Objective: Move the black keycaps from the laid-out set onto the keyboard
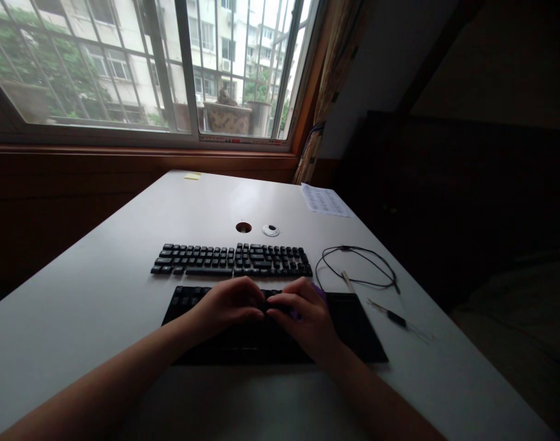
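My left grip, right grip narrow, nearly meeting over keyboard; can't tell what's held. Work steadily, clear of keycaps toward tabletop's far edge.

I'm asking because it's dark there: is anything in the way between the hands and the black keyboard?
I see nothing between the left hand and the black keyboard. A purple thing is by the right hand, mostly hidden; I can't tell if it's in the way. The loose keycaps lie beyond the keyboard.
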`<state>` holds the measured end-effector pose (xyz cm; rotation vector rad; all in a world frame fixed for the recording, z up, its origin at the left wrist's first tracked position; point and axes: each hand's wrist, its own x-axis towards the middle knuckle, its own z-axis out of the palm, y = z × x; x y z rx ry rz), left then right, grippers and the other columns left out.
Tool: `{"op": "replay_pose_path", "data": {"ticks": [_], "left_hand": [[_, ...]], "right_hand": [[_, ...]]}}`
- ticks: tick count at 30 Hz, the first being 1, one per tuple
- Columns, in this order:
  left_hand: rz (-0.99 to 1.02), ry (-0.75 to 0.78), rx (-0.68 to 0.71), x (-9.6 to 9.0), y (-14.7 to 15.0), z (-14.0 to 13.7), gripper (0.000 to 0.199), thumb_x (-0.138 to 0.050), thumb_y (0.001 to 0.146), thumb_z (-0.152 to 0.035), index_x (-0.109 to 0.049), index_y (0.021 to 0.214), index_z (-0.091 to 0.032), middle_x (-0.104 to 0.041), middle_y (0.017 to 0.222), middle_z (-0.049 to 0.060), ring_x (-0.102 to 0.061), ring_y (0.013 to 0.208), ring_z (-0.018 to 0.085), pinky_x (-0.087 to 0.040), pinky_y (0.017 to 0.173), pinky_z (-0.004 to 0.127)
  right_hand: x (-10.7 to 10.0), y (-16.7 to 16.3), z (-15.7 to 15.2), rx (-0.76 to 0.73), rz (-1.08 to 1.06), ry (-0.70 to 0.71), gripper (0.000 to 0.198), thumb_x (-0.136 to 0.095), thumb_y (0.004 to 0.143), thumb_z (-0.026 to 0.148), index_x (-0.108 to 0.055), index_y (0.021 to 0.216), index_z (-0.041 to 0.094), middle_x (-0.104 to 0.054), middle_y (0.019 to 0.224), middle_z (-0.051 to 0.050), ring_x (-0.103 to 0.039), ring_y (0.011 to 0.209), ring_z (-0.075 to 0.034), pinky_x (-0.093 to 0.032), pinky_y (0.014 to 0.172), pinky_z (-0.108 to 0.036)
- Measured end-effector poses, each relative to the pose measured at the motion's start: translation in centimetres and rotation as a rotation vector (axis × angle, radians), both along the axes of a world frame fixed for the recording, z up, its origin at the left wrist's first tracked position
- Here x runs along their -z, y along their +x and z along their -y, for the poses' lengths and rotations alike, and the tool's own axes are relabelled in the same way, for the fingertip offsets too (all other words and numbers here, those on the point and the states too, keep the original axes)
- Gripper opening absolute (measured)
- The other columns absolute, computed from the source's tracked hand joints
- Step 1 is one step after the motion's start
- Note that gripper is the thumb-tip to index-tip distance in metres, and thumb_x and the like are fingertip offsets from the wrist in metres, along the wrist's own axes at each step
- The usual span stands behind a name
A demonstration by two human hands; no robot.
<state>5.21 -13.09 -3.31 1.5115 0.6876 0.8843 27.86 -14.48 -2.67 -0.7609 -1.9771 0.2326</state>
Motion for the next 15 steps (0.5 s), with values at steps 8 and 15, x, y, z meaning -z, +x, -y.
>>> {"op": "replay_pose_path", "data": {"ticks": [8,15], "left_hand": [[-0.033,0.174,-0.101,-0.5,-0.2,0.1,0.021,-0.076,0.084,-0.027,-0.065,0.099,-0.015,-0.062,0.089,0.003,-0.059,0.080,0.014,-0.050,0.074,0.027],[-0.032,0.326,-0.115,-0.2,-0.5,-0.2,0.015,-0.070,0.090,-0.024,-0.065,0.102,-0.016,-0.064,0.109,0.010,-0.064,0.098,0.019,-0.054,0.085,0.031]], "right_hand": [[-1.0,2.5,-1.6,0.308,0.046,-0.012,0.010,-0.057,0.096,0.021,-0.067,0.094,0.022,-0.061,0.088,-0.003,-0.058,0.084,-0.019,-0.049,0.076,-0.035],[-0.8,6.2,-3.3,0.325,0.514,-0.179,0.010,-0.066,0.085,0.022,-0.059,0.077,0.022,-0.061,0.087,-0.002,-0.058,0.086,-0.021,-0.045,0.079,-0.036]]}}
